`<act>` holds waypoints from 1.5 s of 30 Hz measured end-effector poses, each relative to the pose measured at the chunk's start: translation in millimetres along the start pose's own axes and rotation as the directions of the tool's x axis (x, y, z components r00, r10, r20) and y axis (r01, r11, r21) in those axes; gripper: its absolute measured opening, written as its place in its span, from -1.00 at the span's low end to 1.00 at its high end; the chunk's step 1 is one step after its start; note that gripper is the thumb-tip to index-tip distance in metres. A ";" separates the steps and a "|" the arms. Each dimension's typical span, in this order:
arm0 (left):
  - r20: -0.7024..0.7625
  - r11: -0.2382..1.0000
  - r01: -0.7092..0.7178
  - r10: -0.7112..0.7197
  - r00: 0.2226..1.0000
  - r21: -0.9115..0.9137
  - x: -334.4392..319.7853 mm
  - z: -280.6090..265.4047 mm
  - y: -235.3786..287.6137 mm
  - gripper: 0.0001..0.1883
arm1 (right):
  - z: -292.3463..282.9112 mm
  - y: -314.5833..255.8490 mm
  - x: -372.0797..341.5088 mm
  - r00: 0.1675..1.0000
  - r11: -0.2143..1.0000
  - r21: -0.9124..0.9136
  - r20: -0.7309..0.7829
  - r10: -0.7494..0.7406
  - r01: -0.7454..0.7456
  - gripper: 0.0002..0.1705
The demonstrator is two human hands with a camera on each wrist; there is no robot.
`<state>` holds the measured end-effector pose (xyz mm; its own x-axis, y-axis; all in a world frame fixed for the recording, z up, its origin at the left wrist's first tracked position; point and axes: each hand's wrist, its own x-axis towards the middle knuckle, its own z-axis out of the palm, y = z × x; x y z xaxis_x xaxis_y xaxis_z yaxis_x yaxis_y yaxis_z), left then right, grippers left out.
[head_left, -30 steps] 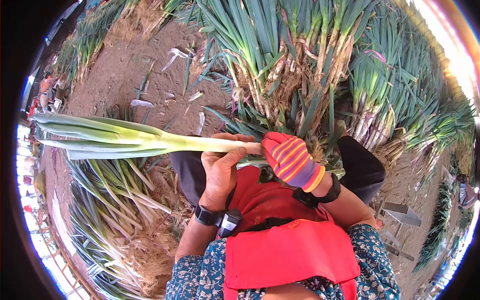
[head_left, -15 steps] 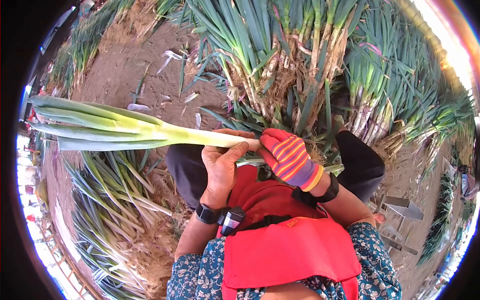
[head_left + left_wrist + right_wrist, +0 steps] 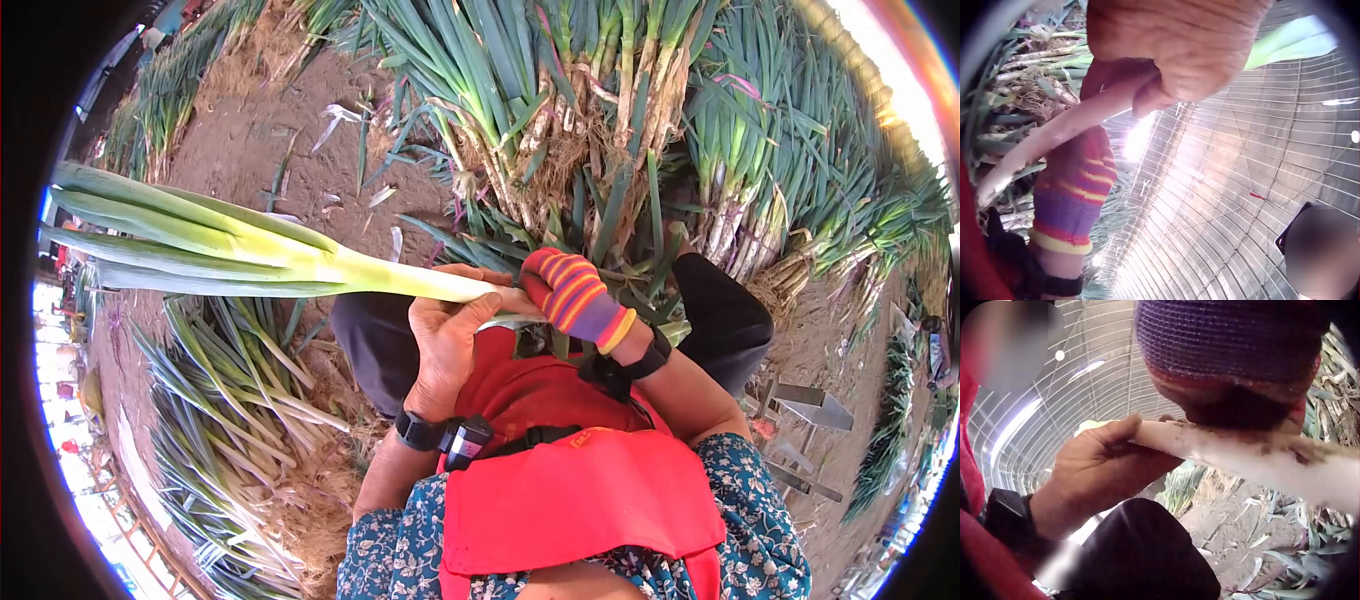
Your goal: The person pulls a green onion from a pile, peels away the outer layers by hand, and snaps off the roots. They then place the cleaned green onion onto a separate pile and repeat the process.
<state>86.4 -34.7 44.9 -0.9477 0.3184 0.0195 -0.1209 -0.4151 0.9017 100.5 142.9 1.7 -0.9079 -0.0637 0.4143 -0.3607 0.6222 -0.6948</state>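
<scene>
The leek (image 3: 310, 264) is being held above the ground (image 3: 240, 140), its leafy end pointing toward the ground's left edge. The bare left hand (image 3: 447, 325) is pinching the pale shaft between thumb and fingers, and the gloved right hand (image 3: 575, 296) is curling closely over the shaft nearer its lower end. If the right hand is pulling too hard, the shaft could be snapping or bruising; if the left pinch is slackening, the long leafy end could be dipping and twisting free. One leek is occupying the hands, and one striped glove (image 3: 580, 302) is covering one of them. One pile (image 3: 240, 410) is lying toward the ground's left edge, at least two bundles (image 3: 560, 110) are showing ahead, and one metal stand (image 3: 815, 405) is sitting toward the right edge; their leeks are overlapping too much for counting.
</scene>
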 end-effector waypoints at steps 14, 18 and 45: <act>-0.039 0.998 0.050 -0.051 0.998 -0.023 3.8 4.7 6.6 -0.77 | -11.1 -36.6 7.5 0.998 0.998 -0.037 -0.014 -0.059 0.059 -0.87; -0.027 1.000 0.027 -0.027 0.999 0.015 0.1 0.7 3.8 -0.77 | 2.4 -18.1 8.4 1.000 0.998 -0.058 -0.018 0.016 -0.017 -0.88; -0.107 0.993 -0.085 0.076 0.991 -0.086 12.3 -3.6 47.8 -0.75 | -34.0 -47.1 18.5 0.949 0.948 -0.116 -0.069 -0.306 0.297 -0.47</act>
<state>67.9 -53.6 86.7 -0.9802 0.1935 0.0415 -0.0650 -0.5128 0.8561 107.9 139.0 62.0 -0.7367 -0.1969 0.6470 -0.5871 0.6610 -0.4673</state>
